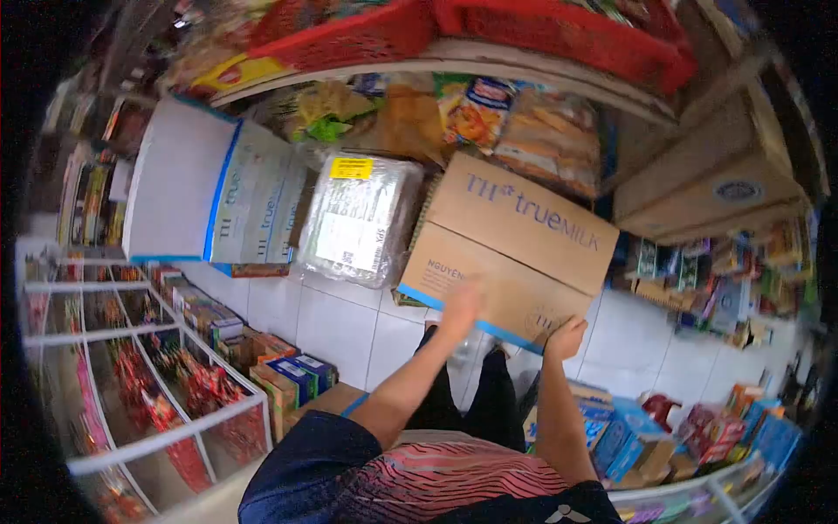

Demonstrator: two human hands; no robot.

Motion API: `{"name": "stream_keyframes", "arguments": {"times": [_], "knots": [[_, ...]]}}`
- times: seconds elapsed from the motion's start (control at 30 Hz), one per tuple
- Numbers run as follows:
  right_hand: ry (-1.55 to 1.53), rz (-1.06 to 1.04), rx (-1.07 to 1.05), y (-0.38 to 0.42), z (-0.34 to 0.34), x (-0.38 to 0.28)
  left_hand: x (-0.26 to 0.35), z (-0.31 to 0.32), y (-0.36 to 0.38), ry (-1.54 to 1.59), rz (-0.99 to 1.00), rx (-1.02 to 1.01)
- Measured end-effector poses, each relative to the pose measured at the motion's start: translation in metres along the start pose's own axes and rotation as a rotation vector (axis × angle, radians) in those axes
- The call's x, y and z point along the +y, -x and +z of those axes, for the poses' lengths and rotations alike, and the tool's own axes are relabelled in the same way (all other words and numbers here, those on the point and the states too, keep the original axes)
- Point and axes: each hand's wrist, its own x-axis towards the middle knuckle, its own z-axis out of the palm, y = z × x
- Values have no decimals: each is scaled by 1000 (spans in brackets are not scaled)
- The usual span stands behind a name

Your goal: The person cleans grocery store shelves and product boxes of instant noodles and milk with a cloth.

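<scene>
A brown cardboard milk carton box (524,236) with "TH true MILK" print and a blue lower edge lies tilted in front of me. At its near right corner my right hand (566,339) is closed around the edge, fingers curled on the side. My left hand (464,306) is over the box's near left part, blurred by motion, so I cannot make out its fingers or whether it touches the cardboard. Just left of the box is a plastic-wrapped package (362,218) with a yellow label and a white label.
Further left stand white-and-blue TH true milk boxes (253,196). Red crates (559,39) sit on a shelf above bagged snacks (476,109). Large brown cartons (724,188) are stacked at right. A white-framed display rack (175,428) fills the lower left; small boxes (642,437) sit lower right.
</scene>
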Motion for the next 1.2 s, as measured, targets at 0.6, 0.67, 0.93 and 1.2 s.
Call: {"name": "stream_keyframes", "arguments": {"times": [0.6, 0.67, 0.93, 1.2], "knots": [[-523, -890, -327, 62, -20, -92, -61, -186, 226, 234, -1083, 548], [-536, -926, -789, 122, -11, -144, -62, -207, 222, 333, -1059, 561], [-200, -1553, -1685, 412, 32, -243, -106, -317, 207, 921, -856, 1017], [-62, -1488, -2076, 599, 52, -219, -122, -402, 327, 1590, -558, 1185]]}}
